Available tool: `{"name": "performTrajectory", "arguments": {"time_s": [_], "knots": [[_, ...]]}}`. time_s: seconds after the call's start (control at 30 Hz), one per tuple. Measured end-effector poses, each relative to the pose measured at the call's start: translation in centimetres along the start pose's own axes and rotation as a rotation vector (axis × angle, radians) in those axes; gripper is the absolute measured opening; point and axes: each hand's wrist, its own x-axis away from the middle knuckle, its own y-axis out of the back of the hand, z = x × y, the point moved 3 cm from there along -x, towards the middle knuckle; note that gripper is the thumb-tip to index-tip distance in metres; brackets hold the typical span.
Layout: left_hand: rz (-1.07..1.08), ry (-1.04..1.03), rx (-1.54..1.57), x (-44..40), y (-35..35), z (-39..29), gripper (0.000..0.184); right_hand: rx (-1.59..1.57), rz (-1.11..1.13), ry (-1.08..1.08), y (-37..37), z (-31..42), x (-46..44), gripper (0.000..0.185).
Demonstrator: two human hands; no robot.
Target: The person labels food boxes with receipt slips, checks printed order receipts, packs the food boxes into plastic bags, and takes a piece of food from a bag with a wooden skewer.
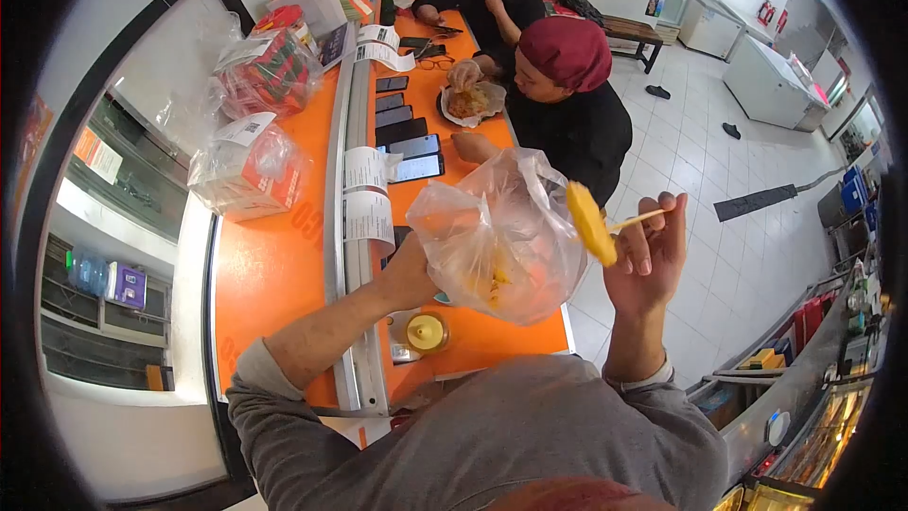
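Observation:
My left hand (412,273) is closed on the side of a clear plastic bag (473,237), held up over the orange counter. Bits of yellow food show through the bag's lower part; its other contents are blurred by the plastic. My right hand (648,255) pinches the end of a thin wooden skewer (639,220). On the skewer's other end sits a long yellow piece of food (591,224), just right of the bag. Some of my left fingers are hidden behind the bag.
Several phones (416,167) and paper receipts (367,218) lie along the orange counter (274,270). Below the bag stands a yellow-topped container (427,332). Beyond it, a person in a maroon cap (565,52) sits by a paper-lined food bowl (470,104). Wrapped packages (248,166) stand left.

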Motion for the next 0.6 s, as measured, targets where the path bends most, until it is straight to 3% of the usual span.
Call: {"name": "performTrajectory", "arguments": {"time_s": [0.17, 0.4, 0.6], "knots": [[-0.050, -0.122, -0.083, -0.2, 0.2, -1.5, 0.037, 0.023, 0.186, 0.115, -0.9, 1.2, 0.2, 0.045], [0.059, -0.016, 0.047, -0.2, 0.0, -0.7, 0.037, 0.062, 0.497, 0.202, -1.3, 2.4, 0.2, 0.053], [0.052, 0.025, 0.135, -0.3, 0.0, -0.8, 0.034, 0.059, 0.580, 0.200, -2.0, 3.0, 0.4, 0.049]]}}
